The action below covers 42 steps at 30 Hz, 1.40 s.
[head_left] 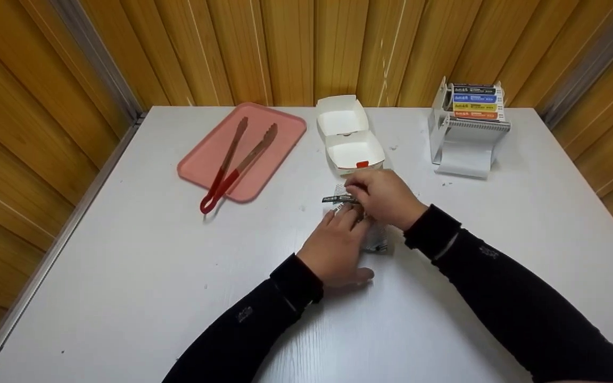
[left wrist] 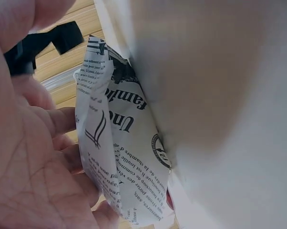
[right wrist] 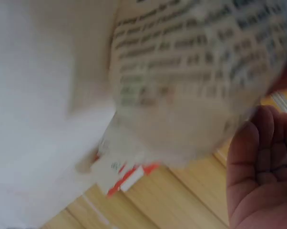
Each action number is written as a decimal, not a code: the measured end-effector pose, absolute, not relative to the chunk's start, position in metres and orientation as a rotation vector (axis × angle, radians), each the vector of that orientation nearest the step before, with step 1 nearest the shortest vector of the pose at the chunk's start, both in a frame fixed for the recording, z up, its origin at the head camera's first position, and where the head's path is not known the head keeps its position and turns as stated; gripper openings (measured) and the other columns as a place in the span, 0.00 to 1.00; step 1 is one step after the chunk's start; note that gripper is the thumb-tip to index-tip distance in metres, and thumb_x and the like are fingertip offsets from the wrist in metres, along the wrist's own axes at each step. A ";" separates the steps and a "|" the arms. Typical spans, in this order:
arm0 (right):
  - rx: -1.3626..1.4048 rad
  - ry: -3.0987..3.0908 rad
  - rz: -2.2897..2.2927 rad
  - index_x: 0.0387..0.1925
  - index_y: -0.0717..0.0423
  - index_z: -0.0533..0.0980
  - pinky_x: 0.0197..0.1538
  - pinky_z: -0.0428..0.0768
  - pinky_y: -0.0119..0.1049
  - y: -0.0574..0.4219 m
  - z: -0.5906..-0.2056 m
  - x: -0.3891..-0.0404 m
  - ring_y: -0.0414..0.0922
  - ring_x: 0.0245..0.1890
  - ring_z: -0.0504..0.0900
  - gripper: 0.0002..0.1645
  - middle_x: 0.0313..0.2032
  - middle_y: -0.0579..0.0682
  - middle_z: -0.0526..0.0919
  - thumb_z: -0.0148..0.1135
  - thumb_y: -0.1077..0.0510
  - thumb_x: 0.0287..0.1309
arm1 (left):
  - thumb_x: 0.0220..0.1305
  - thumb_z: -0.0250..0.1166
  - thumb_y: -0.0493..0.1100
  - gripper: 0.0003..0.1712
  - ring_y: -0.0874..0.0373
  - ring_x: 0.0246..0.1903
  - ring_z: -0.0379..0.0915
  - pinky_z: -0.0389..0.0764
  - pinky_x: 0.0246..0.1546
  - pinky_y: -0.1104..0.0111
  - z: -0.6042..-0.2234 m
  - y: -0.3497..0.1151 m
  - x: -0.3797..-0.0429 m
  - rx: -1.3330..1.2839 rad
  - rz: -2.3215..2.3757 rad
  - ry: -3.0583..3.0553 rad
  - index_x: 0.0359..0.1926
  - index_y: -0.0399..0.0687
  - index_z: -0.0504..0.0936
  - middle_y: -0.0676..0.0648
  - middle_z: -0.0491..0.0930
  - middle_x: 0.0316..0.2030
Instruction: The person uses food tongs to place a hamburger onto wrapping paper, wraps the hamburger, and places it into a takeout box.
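A bundle wrapped in newsprint-patterned paper [left wrist: 127,138] lies on the white table, mostly under both hands in the head view. Across it rests my left hand [head_left: 336,247], fingers extended and touching the wrapping paper, thumb stretched out to the side. At the far side of the bundle, my right hand [head_left: 388,198] curls its fingers and appears to pinch a folded edge of the paper. In the right wrist view the printed paper [right wrist: 181,71] is blurred, with the curled fingers [right wrist: 244,152] beside it. What the paper encloses is hidden.
An open white clamshell box [head_left: 350,151] with a red tab stands just beyond the hands. To the left, red-handled tongs [head_left: 226,181] lie on a pink tray [head_left: 200,159]. A dispenser [head_left: 437,138] with coloured label rolls stands at the back right.
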State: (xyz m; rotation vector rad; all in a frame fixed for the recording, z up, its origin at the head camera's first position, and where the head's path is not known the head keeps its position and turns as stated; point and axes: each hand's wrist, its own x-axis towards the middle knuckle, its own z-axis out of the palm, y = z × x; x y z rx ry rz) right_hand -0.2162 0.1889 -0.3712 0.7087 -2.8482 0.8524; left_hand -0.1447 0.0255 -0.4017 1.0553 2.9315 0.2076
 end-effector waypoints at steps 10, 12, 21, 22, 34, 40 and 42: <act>1.000 -2.794 0.632 0.53 0.62 0.86 0.66 0.80 0.53 0.222 -0.386 -0.192 0.55 0.58 0.85 0.15 0.51 0.55 0.89 0.61 0.68 0.69 | 0.56 0.74 0.70 0.60 0.44 0.82 0.51 0.57 0.81 0.48 -0.398 0.025 -0.147 1.015 0.294 2.885 0.81 0.52 0.61 0.43 0.59 0.81; 1.007 -2.796 0.639 0.56 0.62 0.85 0.68 0.79 0.53 0.223 -0.390 -0.190 0.56 0.61 0.83 0.16 0.54 0.56 0.88 0.61 0.67 0.70 | 0.57 0.73 0.70 0.57 0.45 0.81 0.53 0.58 0.81 0.49 -0.397 0.022 -0.150 1.038 0.337 2.871 0.81 0.52 0.63 0.44 0.61 0.80; 1.047 -2.772 0.634 0.62 0.64 0.81 0.69 0.77 0.52 0.227 -0.401 -0.188 0.57 0.64 0.78 0.21 0.59 0.59 0.83 0.63 0.62 0.71 | 0.68 0.69 0.61 0.33 0.55 0.72 0.70 0.74 0.72 0.62 -0.394 0.010 -0.173 0.940 0.677 2.795 0.69 0.54 0.80 0.49 0.73 0.72; 1.053 -2.763 0.626 0.62 0.64 0.81 0.69 0.77 0.52 0.227 -0.402 -0.188 0.57 0.64 0.78 0.21 0.59 0.59 0.83 0.63 0.62 0.71 | 0.69 0.68 0.60 0.31 0.55 0.70 0.72 0.75 0.71 0.62 -0.394 0.010 -0.175 0.902 0.709 2.808 0.66 0.52 0.82 0.49 0.75 0.70; 1.057 -2.821 0.637 0.65 0.62 0.79 0.71 0.75 0.53 0.230 -0.404 -0.186 0.57 0.66 0.75 0.30 0.61 0.59 0.80 0.73 0.55 0.64 | 0.67 0.69 0.56 0.30 0.50 0.52 0.83 0.83 0.56 0.57 -0.403 0.013 -0.182 0.668 0.721 2.934 0.62 0.47 0.73 0.46 0.83 0.54; 1.032 -2.839 0.668 0.66 0.60 0.78 0.72 0.73 0.52 0.230 -0.407 -0.186 0.56 0.67 0.73 0.36 0.63 0.57 0.79 0.78 0.50 0.59 | 0.66 0.71 0.61 0.46 0.43 0.50 0.87 0.85 0.53 0.53 -0.397 0.014 -0.176 0.615 0.591 2.955 0.74 0.45 0.63 0.41 0.88 0.51; 1.029 -2.833 0.665 0.65 0.60 0.79 0.72 0.73 0.53 0.229 -0.408 -0.186 0.56 0.67 0.74 0.36 0.62 0.57 0.80 0.77 0.47 0.60 | 0.65 0.71 0.64 0.53 0.41 0.64 0.79 0.79 0.66 0.51 -0.394 0.015 -0.176 0.611 0.515 2.980 0.79 0.43 0.59 0.38 0.81 0.65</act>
